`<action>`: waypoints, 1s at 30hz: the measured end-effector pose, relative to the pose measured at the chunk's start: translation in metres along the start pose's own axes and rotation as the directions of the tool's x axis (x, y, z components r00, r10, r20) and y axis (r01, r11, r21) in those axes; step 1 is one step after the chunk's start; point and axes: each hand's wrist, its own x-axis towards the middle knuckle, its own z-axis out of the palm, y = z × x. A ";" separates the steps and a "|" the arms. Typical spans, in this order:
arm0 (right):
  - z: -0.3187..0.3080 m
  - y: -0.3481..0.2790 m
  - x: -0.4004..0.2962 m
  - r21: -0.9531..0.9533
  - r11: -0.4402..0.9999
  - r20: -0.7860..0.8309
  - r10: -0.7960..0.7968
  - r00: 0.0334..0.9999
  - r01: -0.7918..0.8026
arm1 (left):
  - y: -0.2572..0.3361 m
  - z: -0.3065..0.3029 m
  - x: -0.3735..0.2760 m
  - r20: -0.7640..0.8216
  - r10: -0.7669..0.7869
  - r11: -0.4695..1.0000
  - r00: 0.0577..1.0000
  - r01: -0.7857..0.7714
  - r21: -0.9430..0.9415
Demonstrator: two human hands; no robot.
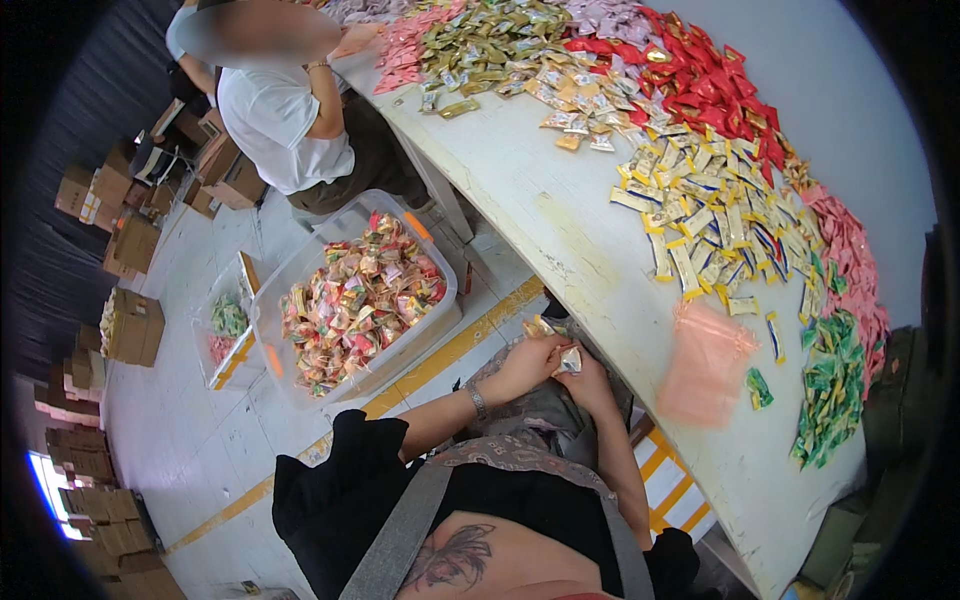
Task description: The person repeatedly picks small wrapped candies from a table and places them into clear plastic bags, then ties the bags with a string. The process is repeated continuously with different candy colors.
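Both my hands are close together over my lap, beside the table edge. Fingers curled, my left hand (525,367) grips yellowish wrapped sweets (538,328) that stick out beyond its knuckles. A white-and-gold wrapped sweet (570,361) shows between the hands, with my right hand (591,381) closed on it. My fingers partly hide both, and whether a bag encloses them is unclear. On the white table (517,187), to the right, lies a flat peach organza drawstring pouch (705,367). One green wrapped sweet (758,388) rests beside it.
Heaps of cream-and-yellow sweets (712,210), red sweets (705,82) and green sweets (829,390) line the table. A clear plastic bin (352,390) of filled pouches (360,300) stands on the floor at left. Beyond it, a person (281,120) works at the table; cardboard boxes (135,326) stand farther left.
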 end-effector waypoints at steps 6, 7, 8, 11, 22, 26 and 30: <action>0.023 0.006 0.022 -0.320 0.940 -0.137 0.082 0.987 -0.122 | 0.006 -0.003 0.011 0.128 0.135 0.800 0.983 -0.184 0.571; 0.024 0.005 0.025 -0.335 0.931 -0.165 0.092 0.982 -0.144 | 0.005 -0.007 0.013 0.100 0.140 0.822 0.985 -0.172 0.543; 0.026 0.015 0.027 -0.354 0.934 -0.145 -0.003 0.989 -0.049 | 0.005 -0.009 0.014 0.073 0.145 0.842 0.987 -0.161 0.514; 0.028 0.043 0.035 0.257 0.946 -0.012 -0.203 0.979 0.200 | -0.011 -0.003 0.019 -0.102 0.146 0.860 0.984 -0.075 0.505; 0.031 0.040 0.037 -0.141 0.988 -0.146 0.044 0.988 -0.065 | -0.005 0.002 0.004 -0.074 0.056 0.998 0.996 -0.053 0.047; 0.013 0.024 0.036 0.646 0.663 0.221 0.312 0.924 -0.379 | -0.008 -0.005 0.010 -0.031 0.096 0.993 0.995 -0.094 0.074; 0.020 0.025 0.029 0.490 0.833 0.094 0.243 0.965 -0.257 | -0.021 -0.012 0.017 0.169 -0.051 0.986 0.984 0.077 -0.146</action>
